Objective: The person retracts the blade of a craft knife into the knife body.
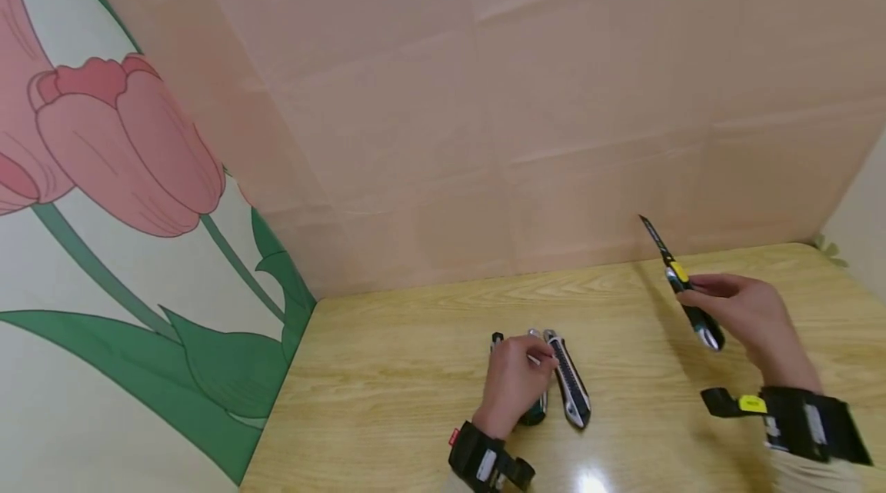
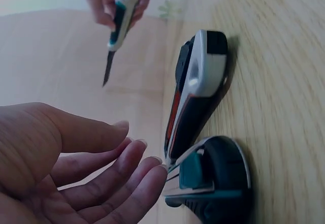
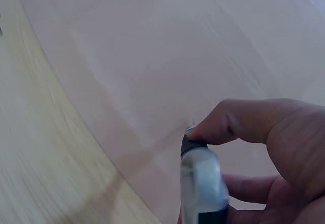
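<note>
Wooden counter (image 1: 388, 370) against pink wall (image 1: 526, 93); my left hand (image 1: 514, 383) rests open over two knives (image 1: 571, 389), my right hand (image 1: 744, 316) grips an extended utility knife (image 1: 681, 289).

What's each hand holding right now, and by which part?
The right hand grips a utility knife by its handle, blade out. The left hand holds nothing.

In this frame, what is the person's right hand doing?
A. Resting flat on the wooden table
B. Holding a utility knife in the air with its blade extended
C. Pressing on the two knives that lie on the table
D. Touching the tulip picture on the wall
B: the right hand grips a utility knife clear of the table, its dark blade pointing up toward the pink wall.
</note>
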The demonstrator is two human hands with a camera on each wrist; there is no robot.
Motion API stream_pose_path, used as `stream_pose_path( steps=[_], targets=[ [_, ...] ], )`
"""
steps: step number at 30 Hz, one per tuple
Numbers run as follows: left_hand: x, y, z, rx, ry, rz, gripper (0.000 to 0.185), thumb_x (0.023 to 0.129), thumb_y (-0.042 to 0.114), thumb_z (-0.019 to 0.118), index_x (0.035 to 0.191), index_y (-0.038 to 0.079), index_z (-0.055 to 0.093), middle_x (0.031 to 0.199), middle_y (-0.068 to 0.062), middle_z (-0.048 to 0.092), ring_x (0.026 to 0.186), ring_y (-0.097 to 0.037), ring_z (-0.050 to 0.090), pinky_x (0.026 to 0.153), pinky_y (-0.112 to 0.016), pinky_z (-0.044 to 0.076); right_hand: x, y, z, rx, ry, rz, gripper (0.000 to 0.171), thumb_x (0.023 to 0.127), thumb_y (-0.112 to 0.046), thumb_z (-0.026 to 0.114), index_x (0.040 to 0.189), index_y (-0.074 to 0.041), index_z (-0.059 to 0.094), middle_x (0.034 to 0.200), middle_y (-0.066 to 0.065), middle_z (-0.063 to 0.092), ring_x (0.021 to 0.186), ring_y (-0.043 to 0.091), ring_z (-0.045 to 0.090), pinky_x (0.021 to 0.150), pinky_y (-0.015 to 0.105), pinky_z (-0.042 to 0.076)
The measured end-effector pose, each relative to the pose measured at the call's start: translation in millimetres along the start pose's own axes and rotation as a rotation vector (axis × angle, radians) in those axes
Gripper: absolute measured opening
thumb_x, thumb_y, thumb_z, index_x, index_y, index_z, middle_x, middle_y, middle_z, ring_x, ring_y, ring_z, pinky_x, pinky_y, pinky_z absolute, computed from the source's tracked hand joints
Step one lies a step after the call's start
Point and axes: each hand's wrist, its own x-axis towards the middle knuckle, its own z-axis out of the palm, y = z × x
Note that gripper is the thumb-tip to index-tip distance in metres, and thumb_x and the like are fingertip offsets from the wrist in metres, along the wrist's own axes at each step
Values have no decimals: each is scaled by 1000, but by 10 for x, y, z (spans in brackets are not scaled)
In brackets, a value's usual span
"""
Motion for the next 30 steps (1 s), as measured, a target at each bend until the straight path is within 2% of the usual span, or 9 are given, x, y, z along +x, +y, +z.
stream_pose_path(
  steps=[3, 8, 10, 15, 19, 23, 27, 30],
  targets=[
    [4, -21, -27, -3, -8, -7, 7, 90, 7, 79, 96, 10, 79, 83, 10, 69, 67, 3, 58, 58, -14, 50, -37, -111, 55, 33, -58, -31, 80, 92, -54, 73, 145, 2, 52, 135, 26, 59, 94, 17, 64, 80, 43, 50],
    [8, -36, -52, 3, -11, -7, 5, 91, 9, 80, 95, 12, 79, 81, 12, 68, 67, 3, 57, 58, -15, 49, -96, -260, 127, 67, -135, -124, 79, 91, -49, 77, 147, 1, 51, 122, 0, 68, 88, -8, 58, 86, 41, 48],
    [14, -37, -53, -2, -13, 0, 4, 91, 9, 79, 95, 12, 79, 81, 12, 68, 67, 2, 57, 58, -15, 49, -121, -325, 176, 62, -142, -156, 78, 91, -49, 77, 146, 1, 51, 123, 0, 66, 88, -11, 56, 86, 38, 49],
    [26, -36, -56, -28, -28, 10, 3, 93, 10, 78, 96, 10, 79, 83, 11, 68, 68, 2, 58, 59, -14, 51, -189, -499, 364, 44, -155, -222, 74, 93, -45, 76, 144, 3, 53, 135, 23, 60, 92, -3, 58, 79, 26, 53],
    [32, -4, -50, -53, -46, -3, 4, 94, 11, 77, 97, 11, 79, 84, 12, 68, 69, 2, 59, 61, -15, 52, -255, -626, 518, 40, -157, -256, 72, 92, -41, 79, 141, 4, 54, 133, 25, 61, 100, 16, 65, 75, 19, 54],
    [58, 17, -50, -74, -69, -3, 6, 96, 16, 76, 100, 14, 79, 84, 14, 69, 70, 1, 60, 62, -16, 53, -321, -728, 694, 50, -158, -274, 70, 90, -37, 81, 140, 4, 54, 130, 25, 61, 107, 32, 66, 77, 26, 57],
    [86, 4, -40, -116, -95, 30, 13, 100, 25, 71, 102, 16, 80, 84, 17, 68, 70, 2, 62, 62, -17, 55, -388, -815, 859, 72, -175, -271, 69, 88, -36, 83, 137, 3, 53, 129, 25, 61, 108, 35, 65, 79, 35, 59],
    [94, 1, -27, -154, -104, 55, 20, 103, 30, 66, 105, 15, 79, 85, 17, 69, 72, 3, 63, 63, -17, 56, -425, -869, 952, 83, -183, -267, 69, 87, -35, 84, 136, 2, 52, 127, 24, 60, 108, 36, 63, 79, 36, 58]
  ],
)
